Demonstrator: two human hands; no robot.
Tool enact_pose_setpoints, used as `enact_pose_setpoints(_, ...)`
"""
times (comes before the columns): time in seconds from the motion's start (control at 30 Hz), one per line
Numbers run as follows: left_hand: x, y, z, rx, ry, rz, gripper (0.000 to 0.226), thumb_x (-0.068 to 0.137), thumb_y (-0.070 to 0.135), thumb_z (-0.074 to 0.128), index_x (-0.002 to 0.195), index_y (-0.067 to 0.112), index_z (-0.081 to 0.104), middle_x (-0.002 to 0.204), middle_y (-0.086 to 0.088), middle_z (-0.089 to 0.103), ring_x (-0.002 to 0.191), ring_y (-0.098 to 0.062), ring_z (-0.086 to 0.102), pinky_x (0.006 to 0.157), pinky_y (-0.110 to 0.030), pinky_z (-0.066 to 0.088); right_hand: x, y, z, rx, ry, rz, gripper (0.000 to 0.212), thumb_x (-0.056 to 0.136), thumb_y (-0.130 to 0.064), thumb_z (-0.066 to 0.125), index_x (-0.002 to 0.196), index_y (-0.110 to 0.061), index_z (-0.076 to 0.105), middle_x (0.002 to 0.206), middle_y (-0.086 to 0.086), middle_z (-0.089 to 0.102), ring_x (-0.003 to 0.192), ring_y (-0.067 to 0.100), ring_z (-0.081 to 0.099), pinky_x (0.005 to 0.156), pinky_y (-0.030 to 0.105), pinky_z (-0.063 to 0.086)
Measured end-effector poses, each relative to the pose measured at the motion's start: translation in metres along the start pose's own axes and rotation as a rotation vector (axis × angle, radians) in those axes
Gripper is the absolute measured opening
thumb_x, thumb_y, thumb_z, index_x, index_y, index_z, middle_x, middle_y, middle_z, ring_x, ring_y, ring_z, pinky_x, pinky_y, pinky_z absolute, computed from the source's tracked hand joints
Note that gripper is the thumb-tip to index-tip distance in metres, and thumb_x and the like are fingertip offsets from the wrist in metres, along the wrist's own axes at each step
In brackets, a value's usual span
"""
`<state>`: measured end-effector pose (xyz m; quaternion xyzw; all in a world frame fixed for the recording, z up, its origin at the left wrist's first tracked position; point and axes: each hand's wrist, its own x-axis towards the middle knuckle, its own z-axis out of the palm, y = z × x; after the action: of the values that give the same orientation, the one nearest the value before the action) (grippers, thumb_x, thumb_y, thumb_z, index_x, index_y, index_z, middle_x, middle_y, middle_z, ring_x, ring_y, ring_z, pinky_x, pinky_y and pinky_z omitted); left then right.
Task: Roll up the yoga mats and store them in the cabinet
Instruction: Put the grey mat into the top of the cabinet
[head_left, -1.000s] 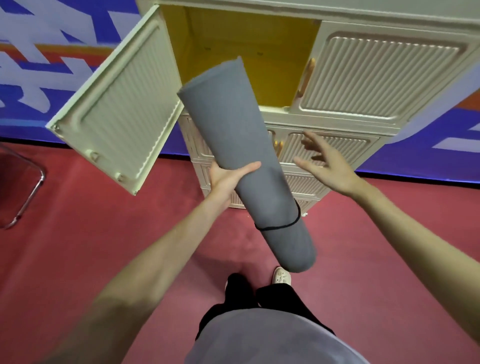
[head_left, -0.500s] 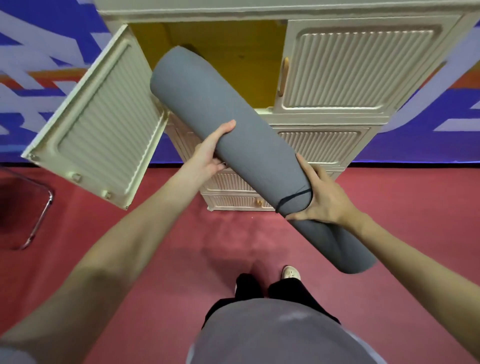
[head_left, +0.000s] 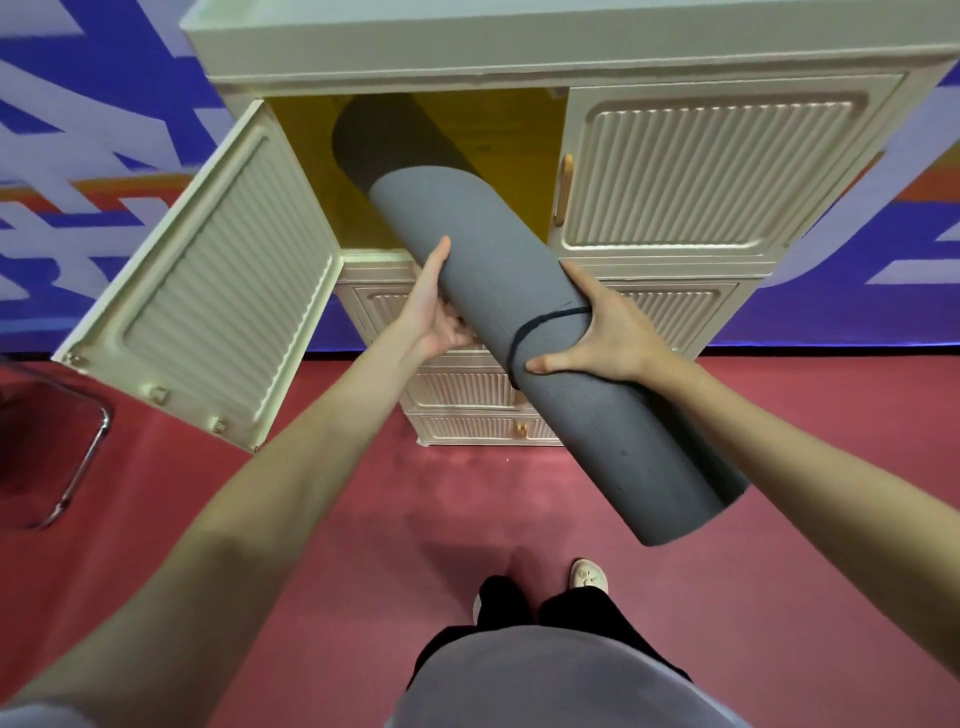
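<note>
A rolled grey yoga mat (head_left: 498, 270), bound by a black band (head_left: 540, 325), slants from lower right up into the open top-left compartment of the cream cabinet (head_left: 717, 156). Its far end lies in shadow inside the yellow interior (head_left: 493, 124). My left hand (head_left: 434, 312) holds the roll from its left side and underneath, thumb along the mat. My right hand (head_left: 597, 338) grips the roll at the band, thumb across the front. The near end of the mat hangs out over the floor.
The compartment's ribbed door (head_left: 208, 291) stands swung open to the left. The right door is closed, with drawers (head_left: 467, 389) below. A chrome chair frame (head_left: 78, 457) sits at the left edge on the red floor (head_left: 311, 571). My feet stand close to the cabinet.
The mat's far end has gone from in front of the opening into the compartment. Both hands have moved forward with it, the left hand now lower on the roll.
</note>
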<state>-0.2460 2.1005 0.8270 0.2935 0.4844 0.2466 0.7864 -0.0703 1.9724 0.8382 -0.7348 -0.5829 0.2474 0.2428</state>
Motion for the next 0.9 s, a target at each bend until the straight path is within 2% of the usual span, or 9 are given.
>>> enact_pose_setpoints(0.13,-0.009,-0.034,0.005,0.095,-0.058,-0.067,0.08,0.075,0.073,0.058,0.133,0.019,0.048,0.128,-0.011,0.06,0.11,-0.031,0.063,0.081,-0.053,0.055,0.006,-0.002,-0.006,-0.039,-0.006,-0.007,0.132,0.034,-0.075,0.075,0.15,-0.037,0.023,0.139,-0.004,0.054,0.128,0.022,0.05,0.104,0.044,0.042)
enact_pose_setpoints(0.27,-0.016,-0.056,0.026,0.023,-0.099,-0.026,0.072,0.071,0.07,0.066,0.123,0.021,0.061,0.118,-0.006,0.069,0.108,-0.027,0.066,0.096,-0.057,0.048,0.009,-0.001,-0.007,-0.053,-0.014,0.0,0.135,0.033,-0.077,0.074,0.15,-0.031,0.024,0.141,-0.001,0.051,0.13,0.022,0.048,0.106,0.043,0.041)
enact_pose_setpoints(0.4,-0.008,-0.061,0.036,-0.105,0.021,0.079,0.1,0.043,0.061,0.089,0.127,0.016,0.06,0.116,-0.006,0.07,0.104,-0.027,0.068,0.094,-0.05,0.052,0.007,0.001,-0.006,-0.047,-0.029,-0.024,0.132,0.038,-0.074,0.077,0.15,-0.03,0.024,0.142,0.002,0.051,0.129,0.022,0.048,0.107,0.041,0.04)
enact_pose_setpoints(0.5,0.002,-0.069,0.029,-0.136,0.074,0.078,0.104,0.041,0.061,0.09,0.129,0.016,0.057,0.116,-0.005,0.07,0.101,-0.028,0.069,0.089,-0.049,0.055,0.01,0.002,-0.022,-0.018,-0.163,-0.081,0.111,0.059,-0.057,0.084,0.15,-0.024,0.028,0.145,-0.004,0.047,0.129,0.014,0.046,0.109,0.03,0.035)
enact_pose_setpoints(0.57,0.01,-0.073,0.02,-0.157,0.084,0.089,0.104,0.043,0.062,0.089,0.13,0.016,0.056,0.118,-0.006,0.07,0.104,-0.028,0.069,0.091,-0.048,0.054,0.017,0.002,-0.037,-0.008,-0.317,-0.107,0.087,0.075,-0.044,0.078,0.147,-0.021,0.034,0.141,-0.006,0.048,0.119,0.012,0.051,0.103,0.028,0.041)
enact_pose_setpoints(0.63,0.009,-0.073,0.013,-0.168,0.058,0.104,0.103,0.046,0.061,0.089,0.132,0.016,0.055,0.12,-0.006,0.068,0.107,-0.027,0.067,0.095,-0.046,0.052,0.03,0.002,-0.048,-0.027,-0.359,-0.094,0.064,0.087,-0.038,0.067,0.142,-0.016,0.041,0.136,0.001,0.053,0.104,0.012,0.057,0.095,0.028,0.045)
enact_pose_setpoints(0.7,0.003,-0.074,0.009,-0.17,0.039,0.131,0.097,0.049,0.059,0.088,0.13,0.016,0.056,0.12,-0.005,0.068,0.109,-0.024,0.067,0.095,-0.043,0.052,0.048,0.0,-0.052,-0.065,-0.242,-0.057,0.058,0.093,-0.035,0.06,0.142,-0.011,0.04,0.133,0.01,0.055,0.101,0.017,0.059,0.094,0.031,0.045)
enact_pose_setpoints(0.77,-0.003,-0.074,0.005,-0.158,0.014,0.152,0.089,0.053,0.057,0.086,0.127,0.016,0.059,0.119,-0.004,0.069,0.109,-0.021,0.066,0.095,-0.04,0.052,0.066,-0.004,-0.049,-0.066,-0.095,-0.016,0.056,0.094,-0.029,0.06,0.142,-0.009,0.038,0.132,0.015,0.054,0.113,0.026,0.057,0.097,0.037,0.045)
enact_pose_setpoints(0.9,-0.011,-0.074,-0.003,-0.148,-0.046,0.151,0.062,0.076,0.05,0.073,0.126,0.016,0.06,0.119,-0.004,0.069,0.11,-0.02,0.066,0.094,-0.036,0.052,0.094,-0.012,-0.033,0.05,0.087,0.062,0.039,0.09,-0.017,0.062,0.124,-0.006,0.049,0.122,0.012,0.057,0.108,0.022,0.055,0.09,0.034,0.046)
